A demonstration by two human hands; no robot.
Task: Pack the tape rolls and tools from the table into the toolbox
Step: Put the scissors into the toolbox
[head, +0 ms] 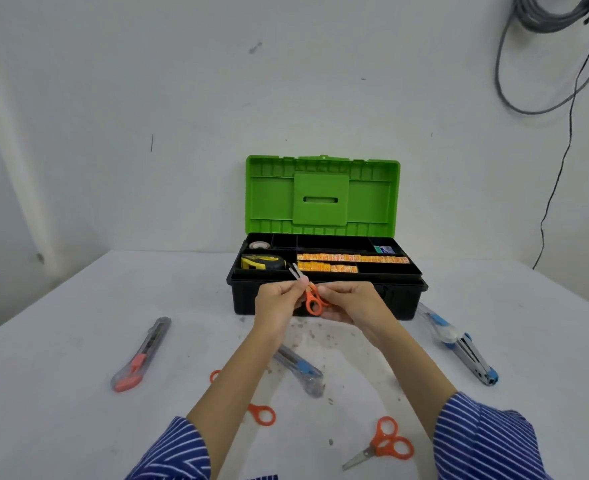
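Gripping the orange scissors [312, 299] between both hands [279, 303], left [275, 304] pinching blades, right [346, 303] curled round handles, readies them for the toolbox [324, 299].

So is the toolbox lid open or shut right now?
Open: the green lid stands upright behind the black toolbox, tray compartments exposed.

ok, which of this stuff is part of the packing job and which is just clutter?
Job:
toolbox
held orange scissors, both hands on them: left hand, right hand
orange scissors on table
second orange scissors, partly behind the left arm
red utility knife
blue utility knives
blue stapler

Clutter:
grey cable coil on wall
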